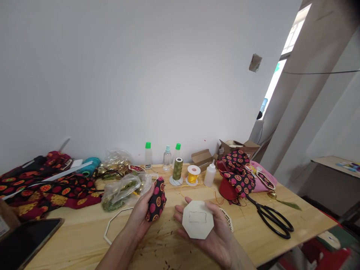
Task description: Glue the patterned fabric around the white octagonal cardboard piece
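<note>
My left hand [140, 210] grips a dark fabric-covered piece [156, 199] with pink and orange round patterns, tilted so that its patterned face points right. My right hand [216, 236], palm up, holds a cream octagonal panel [198, 220] by its edge. A thin rectangle is outlined in the middle of the panel's face. The two pieces are apart, both above the wooden table [157, 247]. Under my left forearm lies a pale octagonal frame [108, 227]. Partly hidden behind my right hand is a lattice-cut piece [227, 217].
Black scissors [271, 219] lie at right near patterned cloth [237, 176]. Behind stand a green thread spool [177, 169], yellow cord [192, 176], a squeeze bottle [209, 175] and green-capped bottles [148, 155]. Left are plastic bags [120, 191], more cloth [64, 191] and a dark tablet-like device [28, 243].
</note>
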{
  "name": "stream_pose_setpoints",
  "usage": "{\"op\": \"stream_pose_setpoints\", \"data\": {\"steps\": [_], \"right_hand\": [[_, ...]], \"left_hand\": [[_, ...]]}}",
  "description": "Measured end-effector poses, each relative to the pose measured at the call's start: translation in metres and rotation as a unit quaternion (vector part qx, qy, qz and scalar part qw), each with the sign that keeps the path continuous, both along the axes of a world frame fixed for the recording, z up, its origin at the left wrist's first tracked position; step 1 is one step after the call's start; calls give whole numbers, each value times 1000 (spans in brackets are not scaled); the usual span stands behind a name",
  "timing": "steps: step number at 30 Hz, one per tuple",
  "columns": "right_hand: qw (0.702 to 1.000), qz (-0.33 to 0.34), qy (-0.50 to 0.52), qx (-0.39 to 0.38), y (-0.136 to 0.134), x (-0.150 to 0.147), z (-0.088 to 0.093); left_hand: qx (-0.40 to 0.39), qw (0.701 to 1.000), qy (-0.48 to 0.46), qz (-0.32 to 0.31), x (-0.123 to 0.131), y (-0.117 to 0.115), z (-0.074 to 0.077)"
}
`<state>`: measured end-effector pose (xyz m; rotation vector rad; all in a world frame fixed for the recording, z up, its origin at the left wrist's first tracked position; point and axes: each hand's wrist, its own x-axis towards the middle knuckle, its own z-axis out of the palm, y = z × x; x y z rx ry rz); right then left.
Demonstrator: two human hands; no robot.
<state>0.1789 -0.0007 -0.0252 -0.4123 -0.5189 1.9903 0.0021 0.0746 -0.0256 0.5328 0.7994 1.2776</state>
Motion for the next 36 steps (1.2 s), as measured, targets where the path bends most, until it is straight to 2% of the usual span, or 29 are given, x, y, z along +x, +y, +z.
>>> {"op": "stream_pose_setpoints", "data": {"steps": [3, 7, 13, 14, 15, 16, 18, 19, 20, 21, 22, 25, 30, 33, 36], "right_hand": [[997, -57, -56, 9, -7, -4, -6], [977, -153, -147, 25, -16, -12, -8], [947, -198, -218, 125, -18, -18, -17], [928, -226, -254, 153, -18, -17, -20], [895, -267, -299, 195, -18, -15, -23], [844, -323, -349, 248, -19, -13, -26], [700, -443, -434, 354, -23, -9, -30], [627, -490, -461, 393, -25, -7, -31], [566, -522, -480, 420, -28, -6, -32], [521, -540, -496, 436, -31, -5, -33], [489, -552, -508, 446, -33, -6, -33], [422, -586, -509, 468, -35, -10, -34], [354, -645, -486, 472, -32, -18, -29], [337, -632, -501, 486, -32, -17, -28], [344, -581, -552, 489, -31, -14, -30]], "left_hand": [[-1, 1000, -2, 2, 0, 0, -1], [-6, 1000, 6, -13, -1, 1, -4], [-1, 1000, 18, -5, -1, 2, -6], [-2, 1000, 21, -3, 0, 2, -5], [-2, 1000, 23, -1, 0, 2, -5], [-2, 1000, 24, 1, 0, 2, -5], [0, 1000, 27, 2, 0, 3, -6], [0, 1000, 28, 1, 0, 3, -6], [-1, 1000, 27, 0, 0, 3, -6], [-4, 1000, 27, -1, 0, 4, -7], [-5, 1000, 25, -2, 0, 4, -7], [-4, 1000, 23, 1, 0, 4, -8], [11, 1000, 25, -5, 1, 4, -7], [9, 1000, 20, -8, 1, 3, -6], [7, 1000, 18, -7, 1, 3, -6]]}}
